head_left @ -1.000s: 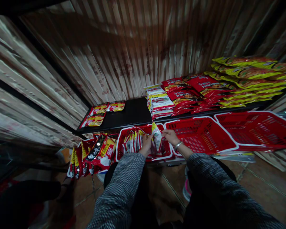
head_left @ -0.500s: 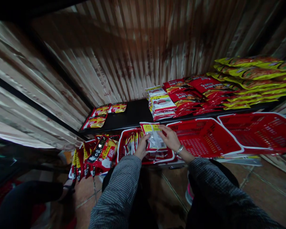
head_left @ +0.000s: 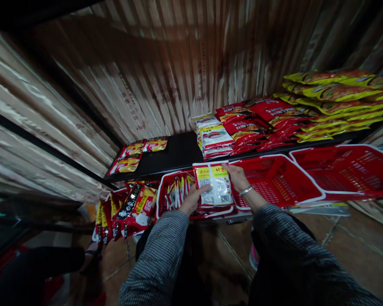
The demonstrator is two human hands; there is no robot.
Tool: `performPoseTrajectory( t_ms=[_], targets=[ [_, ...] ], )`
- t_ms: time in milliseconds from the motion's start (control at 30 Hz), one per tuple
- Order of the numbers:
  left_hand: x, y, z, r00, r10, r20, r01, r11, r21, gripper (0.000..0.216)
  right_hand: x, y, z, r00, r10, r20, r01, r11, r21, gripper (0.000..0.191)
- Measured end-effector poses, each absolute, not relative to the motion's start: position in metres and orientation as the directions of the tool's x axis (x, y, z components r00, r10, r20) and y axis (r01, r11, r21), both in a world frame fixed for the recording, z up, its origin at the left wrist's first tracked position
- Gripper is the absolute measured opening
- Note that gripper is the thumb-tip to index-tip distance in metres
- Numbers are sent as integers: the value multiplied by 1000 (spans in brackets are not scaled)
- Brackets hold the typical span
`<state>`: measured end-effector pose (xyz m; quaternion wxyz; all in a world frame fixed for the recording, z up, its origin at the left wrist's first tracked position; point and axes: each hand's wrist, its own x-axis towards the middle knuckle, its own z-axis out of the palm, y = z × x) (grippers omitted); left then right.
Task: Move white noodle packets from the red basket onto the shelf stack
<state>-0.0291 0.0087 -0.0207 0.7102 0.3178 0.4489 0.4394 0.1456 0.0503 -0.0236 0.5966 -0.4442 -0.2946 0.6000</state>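
A flat white, yellow and red food packet (head_left: 215,187) is held between my two hands, its printed back facing up. My left hand (head_left: 191,199) grips its left edge with the thumb across the front. At the upper right corner my right hand (head_left: 237,177) is closed on it, a bracelet at the wrist. Beneath the packet stands a red basket (head_left: 160,199) with a white rim, holding several upright packets (head_left: 178,191). Packets of a matching look lie in a white and yellow stack (head_left: 214,135) on the black shelf (head_left: 181,151).
Red packets (head_left: 249,129) and yellow packets (head_left: 335,100) are piled along the shelf's right. A few red and yellow packets (head_left: 127,163) lie at its left end. Two more red baskets (head_left: 274,178) stand right; a filled one (head_left: 137,206) stands left. Another person's leg (head_left: 41,267) is at lower left.
The packet has come round to lie flatter and more square to me, shifted slightly right. My right hand has moved from over its top to its right edge.
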Motion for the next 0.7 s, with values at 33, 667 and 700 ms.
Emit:
performPoseTrajectory(
  t_ms=[33,667,700],
  targets=[
    [-28,8,-24,204,919,-337,-302,386,872,55,147,51,-25,124,976,-178,-439,-107,-892,34],
    [-17,4,-30,283,897,-340,-186,399,898,58,169,63,-13,188,971,-150,-445,-52,-894,40],
    [-16,4,-30,293,895,-335,-178,396,901,57,169,63,-13,197,969,-147,-443,-46,-895,40]
  ],
)
